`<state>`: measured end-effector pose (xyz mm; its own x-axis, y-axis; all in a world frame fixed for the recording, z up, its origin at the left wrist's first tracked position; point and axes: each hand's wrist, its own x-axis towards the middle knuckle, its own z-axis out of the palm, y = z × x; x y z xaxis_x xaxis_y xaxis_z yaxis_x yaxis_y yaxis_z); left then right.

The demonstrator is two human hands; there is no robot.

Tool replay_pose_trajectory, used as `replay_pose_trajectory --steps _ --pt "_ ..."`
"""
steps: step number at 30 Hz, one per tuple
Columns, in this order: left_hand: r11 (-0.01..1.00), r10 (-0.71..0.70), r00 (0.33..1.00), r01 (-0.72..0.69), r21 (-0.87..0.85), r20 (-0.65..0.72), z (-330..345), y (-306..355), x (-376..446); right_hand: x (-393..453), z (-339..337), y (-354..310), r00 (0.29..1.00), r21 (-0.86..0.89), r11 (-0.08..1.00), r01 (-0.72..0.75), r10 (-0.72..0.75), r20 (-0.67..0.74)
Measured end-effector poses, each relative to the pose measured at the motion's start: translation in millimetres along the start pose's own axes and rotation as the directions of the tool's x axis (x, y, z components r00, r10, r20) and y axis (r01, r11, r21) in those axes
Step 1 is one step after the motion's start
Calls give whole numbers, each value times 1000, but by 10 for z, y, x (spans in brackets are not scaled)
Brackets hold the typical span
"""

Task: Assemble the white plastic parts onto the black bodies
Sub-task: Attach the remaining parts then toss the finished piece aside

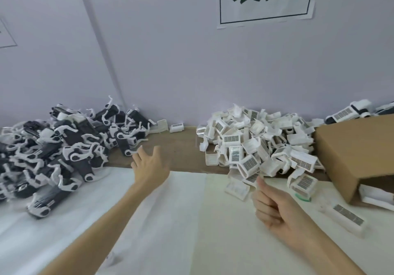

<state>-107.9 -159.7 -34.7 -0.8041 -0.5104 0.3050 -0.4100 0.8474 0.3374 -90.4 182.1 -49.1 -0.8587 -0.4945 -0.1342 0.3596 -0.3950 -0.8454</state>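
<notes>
While reaching: left hand (149,166) open, fingers spread toward black bodies (53,153).
Right hand (275,206): curled, apparently empty.
White parts (255,144): likely light, stiff; pinch the sides.

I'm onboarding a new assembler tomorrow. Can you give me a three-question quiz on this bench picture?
1. True or false: the left hand is gripping a black body.
2. Which side of the bench holds the pile of white parts? A) left B) right C) inside the cardboard box
3. Fill in: the right hand has its fingers ____ with the thumb pointing up.

Key
1. False. It is open with fingers spread, reaching toward the pile of black bodies and holding nothing.
2. B. The white parts lie on the right, beside the box; the black bodies are on the left.
3. Curled. Nothing shows in its grip, though it is close to the white parts.
</notes>
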Motion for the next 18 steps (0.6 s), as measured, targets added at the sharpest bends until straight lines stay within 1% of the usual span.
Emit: replay_pose_trajectory --steps 2,4,5,7,10,11,12,14,16,18 --pt "993 -75 993 82 80 -86 -96 -168 392 16 -44 25 1000 2 1000 5 -5 10" --pt "985 -94 982 116 131 -162 -200 -359 710 39 -60 30 1000 3 1000 10 -10 11" --pt "981 -98 979 125 150 -179 -237 -450 834 48 -65 38 1000 2 1000 17 -17 11" --pt "976 -113 982 138 168 -153 -276 -590 1030 66 -69 48 999 -6 999 32 -32 18" --pt "986 -138 990 138 92 -2 -244 -695 1174 69 -68 46 999 -33 999 33 -31 34" --pt "991 -119 993 118 68 17 -223 -700 1187 69 -71 43 999 -44 998 34 -33 40" --pt "995 -89 996 88 50 1 -207 -705 1186 69 -70 41 999 -52 998 31 -29 44" --pt "999 -22 997 24 29 -77 -198 -708 1149 68 -71 39 999 -58 998 23 -20 51" --pt "997 56 989 -50 52 -136 -227 -677 1067 62 -81 39 998 -58 998 15 -12 58" --pt "981 183 966 -167 95 -185 -275 -605 949 61 -84 40 998 -61 998 9 -5 60"
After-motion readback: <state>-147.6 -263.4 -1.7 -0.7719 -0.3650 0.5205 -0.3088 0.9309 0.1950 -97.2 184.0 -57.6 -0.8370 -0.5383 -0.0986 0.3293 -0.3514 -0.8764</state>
